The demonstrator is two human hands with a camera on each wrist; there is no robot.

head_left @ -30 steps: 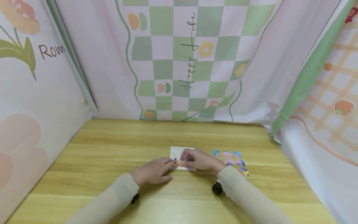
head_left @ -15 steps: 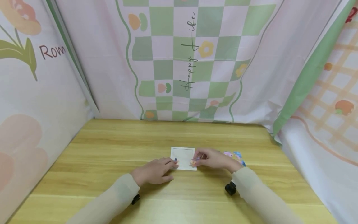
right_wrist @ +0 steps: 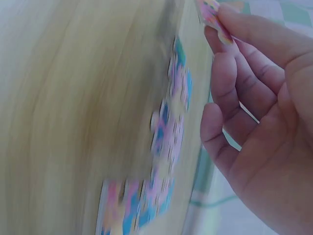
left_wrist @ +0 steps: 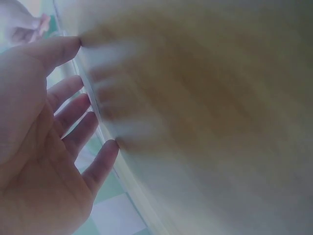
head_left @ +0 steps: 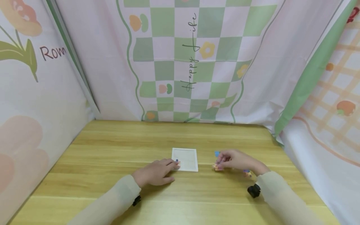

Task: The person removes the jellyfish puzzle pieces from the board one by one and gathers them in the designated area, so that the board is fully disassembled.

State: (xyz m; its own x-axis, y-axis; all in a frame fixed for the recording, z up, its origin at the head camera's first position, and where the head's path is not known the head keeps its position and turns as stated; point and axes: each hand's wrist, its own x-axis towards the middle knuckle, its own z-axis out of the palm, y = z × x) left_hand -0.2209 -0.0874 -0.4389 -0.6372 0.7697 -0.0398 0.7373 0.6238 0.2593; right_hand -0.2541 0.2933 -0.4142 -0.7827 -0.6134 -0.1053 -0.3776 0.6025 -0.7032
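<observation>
My left hand (head_left: 156,172) lies with its fingers extended at the near-left corner of a white puzzle tray (head_left: 188,156). Its fingertips touch a small jigsaw piece (head_left: 178,163) in that corner. To the right of the tray, my right hand (head_left: 239,162) pinches an orange and pink jigsaw piece (head_left: 217,167) between thumb and forefinger. The right wrist view shows the held piece (right_wrist: 211,14) off the table, its other fingers loosely bent. Several loose jigsaw pieces (right_wrist: 166,134) lie beneath; in the head view the right hand hides most of them.
A blue jigsaw piece (head_left: 217,153) and a yellow and purple jigsaw piece (head_left: 247,173) show around the right hand. The wooden table (head_left: 126,140) ends at a checked curtain (head_left: 185,62) at the back, with more cloth at both sides.
My right hand has moved right, out of the tray and over the loose pieces, carrying the jigsaw piece. My left hand has stayed at the tray's corner.
</observation>
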